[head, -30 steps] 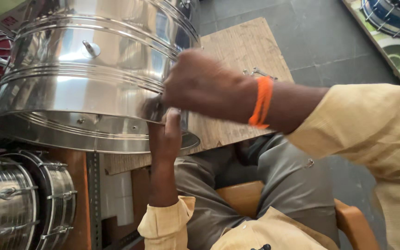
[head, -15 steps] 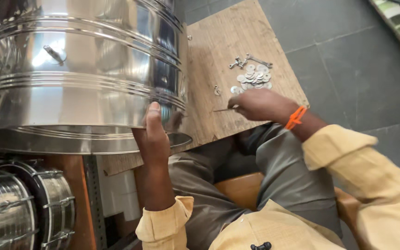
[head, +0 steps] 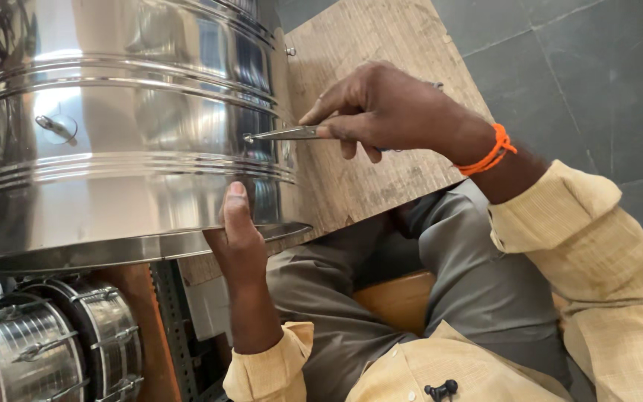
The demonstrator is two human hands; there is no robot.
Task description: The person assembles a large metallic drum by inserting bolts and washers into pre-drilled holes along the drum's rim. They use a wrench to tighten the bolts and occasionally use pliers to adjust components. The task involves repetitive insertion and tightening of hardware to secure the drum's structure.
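At six o'clock, nearest the camera, sit yellow cuffs and grey trousers. Left hand [head: 241,240] rises from six o'clock, forearm upright, thumb pressed flat on the wall of the steel drum [head: 120,134], fingers hidden under its lower rim; it braces the shell. Small drums [head: 46,346] with tension rods stand at eight o'clock below. Right hand [head: 381,108] reaches in from three o'clock, orange band [head: 489,151] at the wrist, fingers closed on pliers [head: 284,134]. Pliers tips meet a small fitting on the drum wall, at centre. A lug [head: 57,126] sits on the wall at nine o'clock. Board [head: 381,37] lies beyond; grey floor tiles [head: 597,67] at two o'clock.
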